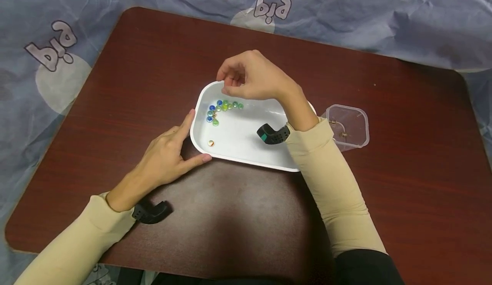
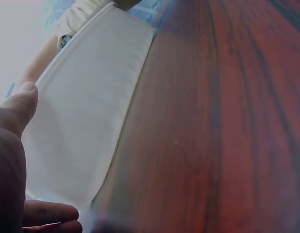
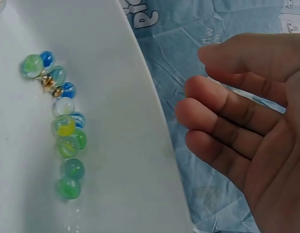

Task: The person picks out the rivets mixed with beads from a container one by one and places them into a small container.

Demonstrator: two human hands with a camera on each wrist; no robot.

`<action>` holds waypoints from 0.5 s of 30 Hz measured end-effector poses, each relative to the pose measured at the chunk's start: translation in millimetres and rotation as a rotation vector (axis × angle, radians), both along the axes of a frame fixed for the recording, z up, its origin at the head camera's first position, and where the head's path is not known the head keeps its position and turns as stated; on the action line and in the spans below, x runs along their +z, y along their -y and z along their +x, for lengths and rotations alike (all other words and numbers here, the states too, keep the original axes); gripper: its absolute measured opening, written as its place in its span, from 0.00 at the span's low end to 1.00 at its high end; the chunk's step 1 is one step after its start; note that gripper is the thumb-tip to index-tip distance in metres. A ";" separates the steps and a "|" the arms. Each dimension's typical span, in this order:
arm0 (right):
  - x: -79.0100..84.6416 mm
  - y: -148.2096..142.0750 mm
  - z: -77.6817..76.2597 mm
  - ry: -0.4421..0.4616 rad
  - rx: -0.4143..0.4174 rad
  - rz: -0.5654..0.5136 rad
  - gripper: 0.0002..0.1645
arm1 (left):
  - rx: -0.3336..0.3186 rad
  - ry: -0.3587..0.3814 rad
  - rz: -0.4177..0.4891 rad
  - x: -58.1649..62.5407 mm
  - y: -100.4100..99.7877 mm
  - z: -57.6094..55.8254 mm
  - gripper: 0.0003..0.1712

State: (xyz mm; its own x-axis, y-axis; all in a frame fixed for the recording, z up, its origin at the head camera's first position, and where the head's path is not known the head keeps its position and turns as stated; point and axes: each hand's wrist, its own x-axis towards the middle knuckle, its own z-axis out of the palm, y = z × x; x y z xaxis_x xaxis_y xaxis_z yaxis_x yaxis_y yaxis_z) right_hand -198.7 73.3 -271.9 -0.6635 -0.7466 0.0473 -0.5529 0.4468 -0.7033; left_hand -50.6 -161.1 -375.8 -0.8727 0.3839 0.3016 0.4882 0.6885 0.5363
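Note:
A white tray (image 1: 246, 148) lies on the table with several glass marbles (image 1: 224, 107) in a bent row, blue, green and yellowish. Small gold-coloured pieces (image 3: 47, 83) sit among them. One marble with orange and white (image 1: 211, 143) lies apart near the tray's near-left corner. My left hand (image 1: 163, 154) touches that corner, fingers extended along the left side and thumb at the near edge. Over the far rim is my right hand (image 1: 259, 75); its fingers are loosely bent, and the right wrist view shows nothing held in them.
Just right of the tray stands a clear plastic container (image 1: 349, 127) with small gold-coloured pieces inside. The dark red wooden table (image 1: 415, 169) has rounded corners. Blue-grey printed cloth (image 1: 330, 7) lies beyond its far edge.

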 end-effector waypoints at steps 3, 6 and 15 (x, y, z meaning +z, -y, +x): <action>-4.1 0.0 0.9 0.009 0.021 0.037 0.09 | -0.001 0.000 -0.007 -0.4 -0.7 0.3 0.63; -8.7 3.5 0.2 0.022 0.051 0.081 0.09 | 0.003 -0.001 -0.004 -0.3 -0.6 0.6 0.62; -22.5 17.5 4.4 -0.004 0.126 0.227 0.08 | -0.003 -0.015 0.009 -0.7 -1.2 0.7 0.62</action>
